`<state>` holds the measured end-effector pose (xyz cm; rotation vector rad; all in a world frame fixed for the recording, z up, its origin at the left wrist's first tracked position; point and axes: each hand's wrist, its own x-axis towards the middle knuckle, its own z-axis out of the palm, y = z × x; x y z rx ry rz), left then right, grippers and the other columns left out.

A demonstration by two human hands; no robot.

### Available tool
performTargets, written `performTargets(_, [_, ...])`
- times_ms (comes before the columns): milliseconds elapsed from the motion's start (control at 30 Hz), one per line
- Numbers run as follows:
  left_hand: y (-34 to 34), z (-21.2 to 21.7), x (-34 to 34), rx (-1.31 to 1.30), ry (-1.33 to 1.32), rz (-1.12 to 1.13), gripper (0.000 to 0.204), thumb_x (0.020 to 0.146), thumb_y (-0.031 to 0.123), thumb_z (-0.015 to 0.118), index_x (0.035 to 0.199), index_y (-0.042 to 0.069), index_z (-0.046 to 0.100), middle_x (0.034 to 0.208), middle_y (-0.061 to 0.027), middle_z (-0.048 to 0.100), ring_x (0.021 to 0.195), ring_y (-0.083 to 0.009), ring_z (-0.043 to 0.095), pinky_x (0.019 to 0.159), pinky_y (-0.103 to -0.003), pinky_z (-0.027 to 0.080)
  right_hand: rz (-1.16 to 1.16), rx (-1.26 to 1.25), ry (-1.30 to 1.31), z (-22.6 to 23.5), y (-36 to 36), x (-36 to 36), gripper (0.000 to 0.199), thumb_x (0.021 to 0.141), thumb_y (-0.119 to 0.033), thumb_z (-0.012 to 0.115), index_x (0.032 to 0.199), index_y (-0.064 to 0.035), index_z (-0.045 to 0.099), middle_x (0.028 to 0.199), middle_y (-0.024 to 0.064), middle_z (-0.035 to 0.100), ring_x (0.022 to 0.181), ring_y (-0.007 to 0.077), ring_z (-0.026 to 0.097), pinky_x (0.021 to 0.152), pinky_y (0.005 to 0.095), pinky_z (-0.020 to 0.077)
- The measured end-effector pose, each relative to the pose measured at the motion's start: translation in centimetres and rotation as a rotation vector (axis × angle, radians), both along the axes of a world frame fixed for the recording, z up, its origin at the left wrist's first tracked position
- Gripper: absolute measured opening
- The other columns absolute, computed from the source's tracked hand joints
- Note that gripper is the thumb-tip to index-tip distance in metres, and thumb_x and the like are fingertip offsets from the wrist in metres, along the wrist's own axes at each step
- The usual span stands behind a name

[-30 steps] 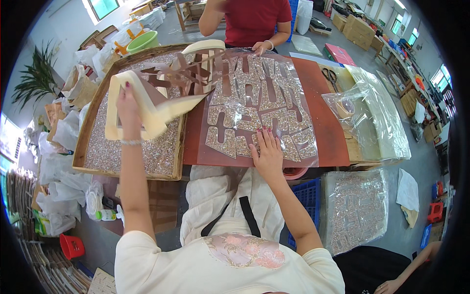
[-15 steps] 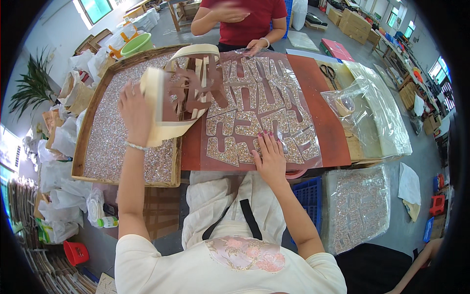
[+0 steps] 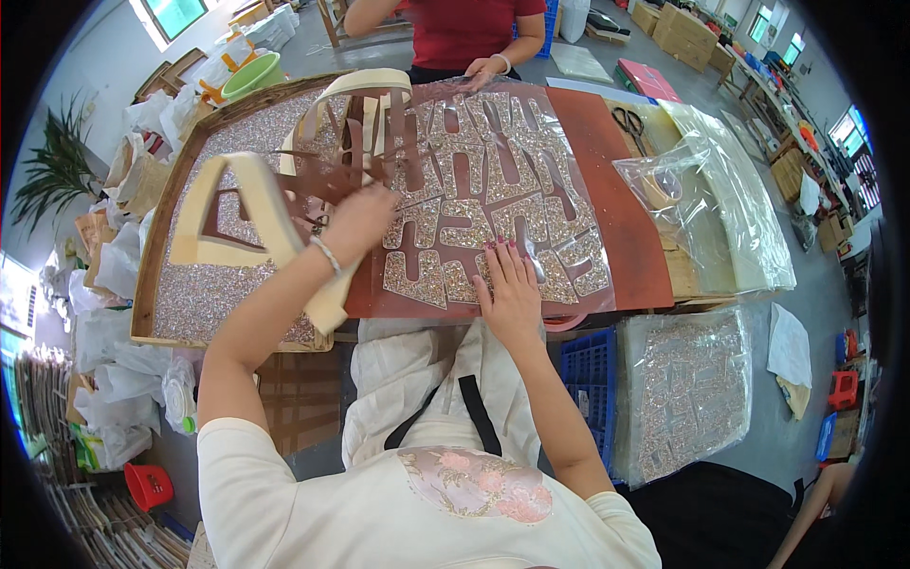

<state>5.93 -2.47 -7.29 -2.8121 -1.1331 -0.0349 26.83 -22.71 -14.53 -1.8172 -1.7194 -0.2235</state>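
Note:
A clear sheet bearing several glitter-covered shapes (image 3: pixel 463 211) lies on a reddish-brown board (image 3: pixel 626 209). My right hand (image 3: pixel 513 284) rests on the sheet's near part, palm down with fingers stretched out. A cream sheet with cut-outs (image 3: pixel 194 223), brown on its other face, curls up off the left side of the glitter sheet. Its loose part hangs over a wooden tray (image 3: pixel 142 302) of loose glitter granules. My left hand (image 3: pixel 365 220) reaches across to the glitter sheet's left edge, beside the brown strips; motion smears its fingers, so their grip is unclear.
Across the table, a person in a red top has one hand (image 3: pixel 487 66) at the sheet's far edge. Scissors (image 3: pixel 629 128), a tape roll (image 3: pixel 662 188) and clear plastic film (image 3: pixel 749 218) lie right. Bagged glitter sheets (image 3: pixel 687 394) and a blue crate (image 3: pixel 588 384) stand below.
My left hand has moved right from the cream sheet's loose end to the glitter sheet's left edge. The cream sheet has dropped further left over the tray. My right hand stays flat.

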Motion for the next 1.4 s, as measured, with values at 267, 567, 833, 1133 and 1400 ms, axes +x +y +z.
performTargets(267, [3.2,2.6,0.9,0.617,-0.179,-0.149,0.010,0.082,0.014,0.057,0.090,0.007,0.058,0.090,-0.0069,0.052,0.089,-0.0222,0.054,0.079,-0.033,0.045,-0.010,0.047,-0.009,-0.2,0.0,0.1,0.046,0.093,-0.032,0.055,0.130,-0.0038,0.054,0.138,0.0136,0.050,0.130,0.0297,0.045,0.110,0.0473,0.0315])
performTargets(567, [5.7,-1.4,1.9,0.404,-0.080,-0.592,0.012,0.079,0.009,0.057,0.091,0.007,0.059,0.093,-0.0060,0.054,0.096,-0.0220,0.054,0.087,-0.034,0.047,-0.006,0.050,-0.007,-0.2,0.3,0.3,0.046,0.094,-0.033,0.053,0.130,-0.0043,0.054,0.137,0.0131,0.050,0.130,0.0289,0.045,0.111,0.0471,0.0302])
performTargets(833, [6.0,-0.8,2.2,0.142,-0.151,-0.364,0.017,0.085,0.015,0.061,0.095,0.005,0.071,0.099,-0.0073,0.060,0.106,-0.0284,0.055,0.097,-0.038,0.043,-0.010,0.034,-0.004,-0.3,0.1,0.8,0.047,0.094,-0.033,0.052,0.131,-0.0044,0.053,0.138,0.0130,0.050,0.130,0.0285,0.044,0.111,0.0470,0.0297])
performTargets(1133, [7.8,-1.7,2.7,0.287,0.019,-0.365,0.023,0.090,0.029,0.060,0.098,0.011,0.070,0.102,-0.0075,0.060,0.112,-0.0284,0.055,0.097,-0.040,0.044,-0.007,0.038,-0.002,-0.4,0.6,0.5,0.046,0.094,-0.032,0.053,0.131,-0.0041,0.053,0.137,0.0134,0.050,0.130,0.0290,0.044,0.110,0.0469,0.0304])
performTargets(1400, [7.6,-1.8,3.2,0.429,0.162,-0.455,0.023,0.088,0.029,0.061,0.089,0.007,0.067,0.098,-0.0068,0.061,0.109,-0.0270,0.058,0.095,-0.041,0.045,-0.007,0.032,0.011,0.0,0.5,0.5,0.046,0.094,-0.029,0.053,0.133,-0.0041,0.051,0.139,0.0133,0.049,0.130,0.0296,0.044,0.110,0.0455,0.0305])
